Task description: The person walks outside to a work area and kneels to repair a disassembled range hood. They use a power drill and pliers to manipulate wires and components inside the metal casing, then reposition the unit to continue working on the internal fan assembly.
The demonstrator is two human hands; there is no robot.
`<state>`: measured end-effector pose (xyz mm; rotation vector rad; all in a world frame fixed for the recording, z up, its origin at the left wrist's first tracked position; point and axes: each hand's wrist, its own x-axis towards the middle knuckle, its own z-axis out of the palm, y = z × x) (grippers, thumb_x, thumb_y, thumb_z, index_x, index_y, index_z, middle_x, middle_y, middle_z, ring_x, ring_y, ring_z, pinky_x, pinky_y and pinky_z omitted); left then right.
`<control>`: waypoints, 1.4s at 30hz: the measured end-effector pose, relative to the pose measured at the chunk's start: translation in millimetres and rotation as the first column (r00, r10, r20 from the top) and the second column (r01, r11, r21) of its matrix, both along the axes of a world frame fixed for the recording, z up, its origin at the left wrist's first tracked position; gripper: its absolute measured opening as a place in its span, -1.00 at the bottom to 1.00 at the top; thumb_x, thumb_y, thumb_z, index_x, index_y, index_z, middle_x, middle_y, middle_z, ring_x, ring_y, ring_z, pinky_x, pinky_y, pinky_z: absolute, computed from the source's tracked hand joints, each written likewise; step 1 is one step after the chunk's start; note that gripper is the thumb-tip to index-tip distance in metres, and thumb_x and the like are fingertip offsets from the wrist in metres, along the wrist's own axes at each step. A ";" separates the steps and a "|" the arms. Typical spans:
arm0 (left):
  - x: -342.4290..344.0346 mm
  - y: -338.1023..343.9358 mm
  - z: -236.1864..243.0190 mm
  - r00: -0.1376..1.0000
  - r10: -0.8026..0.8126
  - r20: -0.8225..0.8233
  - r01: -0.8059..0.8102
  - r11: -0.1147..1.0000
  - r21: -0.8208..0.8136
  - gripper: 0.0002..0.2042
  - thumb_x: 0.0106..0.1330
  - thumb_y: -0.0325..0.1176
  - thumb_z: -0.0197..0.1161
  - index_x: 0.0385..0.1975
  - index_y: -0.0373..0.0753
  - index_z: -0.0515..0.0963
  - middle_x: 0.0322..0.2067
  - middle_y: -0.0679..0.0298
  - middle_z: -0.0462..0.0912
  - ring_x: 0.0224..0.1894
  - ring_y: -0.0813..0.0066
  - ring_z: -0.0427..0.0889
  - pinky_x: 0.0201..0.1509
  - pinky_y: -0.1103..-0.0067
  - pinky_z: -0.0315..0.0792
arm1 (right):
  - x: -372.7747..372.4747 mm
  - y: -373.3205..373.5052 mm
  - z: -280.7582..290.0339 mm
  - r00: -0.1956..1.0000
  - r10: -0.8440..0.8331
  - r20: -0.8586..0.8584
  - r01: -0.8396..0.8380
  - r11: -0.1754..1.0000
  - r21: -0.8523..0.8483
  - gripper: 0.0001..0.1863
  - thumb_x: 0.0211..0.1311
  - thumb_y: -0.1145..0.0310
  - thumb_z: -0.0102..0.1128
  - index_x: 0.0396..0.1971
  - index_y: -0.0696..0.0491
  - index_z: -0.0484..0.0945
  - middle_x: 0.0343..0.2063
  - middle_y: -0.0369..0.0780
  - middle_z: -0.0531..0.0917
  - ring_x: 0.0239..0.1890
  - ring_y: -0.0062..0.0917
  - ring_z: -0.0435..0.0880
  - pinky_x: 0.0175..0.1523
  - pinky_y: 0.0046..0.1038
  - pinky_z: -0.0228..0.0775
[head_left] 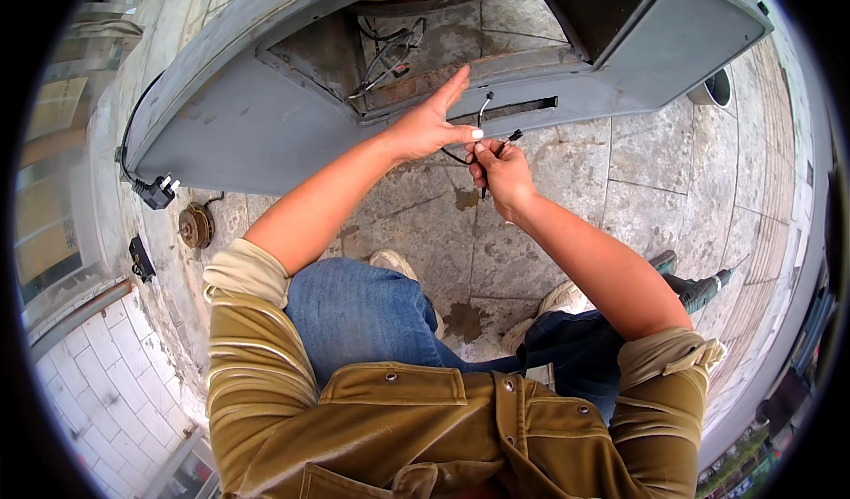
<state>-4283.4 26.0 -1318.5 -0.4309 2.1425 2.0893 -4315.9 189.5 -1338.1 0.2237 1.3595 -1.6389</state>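
My left hand [429,129] has its fingers stretched out beside a slot [529,107] in the grey metal housing [620,83], its thumb resting by my right hand's fingertips. My right hand [500,176] is closed on a thin black cable [456,155] just below the slot. A small black connector [515,136] sticks up above that grip, and a light-tipped wire end [488,99] stands nearby. Inside the housing's opening lie tangled wires [390,54].
A black power plug [159,193] hangs at the housing's left end. On the paving are a rusty coil-like part [197,226], a small black part [140,258], a green power tool [695,291] at right and a grey bucket [713,90] behind the housing.
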 end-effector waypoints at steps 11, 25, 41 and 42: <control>-11.4 -7.2 -10.6 0.993 0.116 0.000 -0.115 0.988 -0.107 -0.48 0.16 -0.48 0.25 0.14 -0.27 0.26 -0.39 0.36 0.54 -0.15 0.63 0.50 -0.01 0.64 0.33 | 4.4 -1.6 2.8 1.000 0.028 -0.006 -0.028 0.999 0.016 -0.86 0.35 0.45 -0.06 -0.37 0.14 0.47 -0.54 -0.33 0.47 -0.64 -0.74 0.33 -0.57 -0.66 0.16; -19.6 -14.8 22.7 0.955 0.023 0.297 0.001 0.997 -0.078 -0.27 0.20 -0.21 0.23 0.33 -0.22 0.04 0.10 0.08 0.44 0.22 0.34 0.33 0.30 0.42 0.10 | 5.5 4.2 6.0 0.992 0.118 -0.051 -0.115 0.992 0.055 -0.87 0.35 0.46 -0.08 -0.31 0.16 0.46 -0.48 -0.34 0.48 -0.59 -0.74 0.35 -0.50 -0.67 0.19; -18.4 -8.7 15.0 0.948 0.167 0.270 -0.233 0.944 0.233 -0.48 0.22 -0.29 0.24 0.16 -0.25 0.27 -0.24 0.32 0.57 -0.06 0.53 0.52 0.11 0.54 0.26 | 5.4 3.4 2.7 0.992 0.116 -0.058 -0.114 0.993 0.037 -0.87 0.35 0.45 -0.07 -0.31 0.13 0.48 -0.50 -0.35 0.49 -0.60 -0.74 0.36 -0.52 -0.67 0.19; -19.4 -6.4 14.9 0.952 0.180 0.249 -0.225 0.960 0.165 -0.48 0.22 -0.30 0.24 0.16 -0.25 0.28 -0.25 0.32 0.58 -0.04 0.52 0.52 0.13 0.53 0.25 | 5.8 3.8 3.3 0.991 0.117 -0.060 -0.114 0.993 0.043 -0.87 0.35 0.45 -0.07 -0.31 0.13 0.48 -0.50 -0.35 0.49 -0.60 -0.74 0.36 -0.51 -0.67 0.19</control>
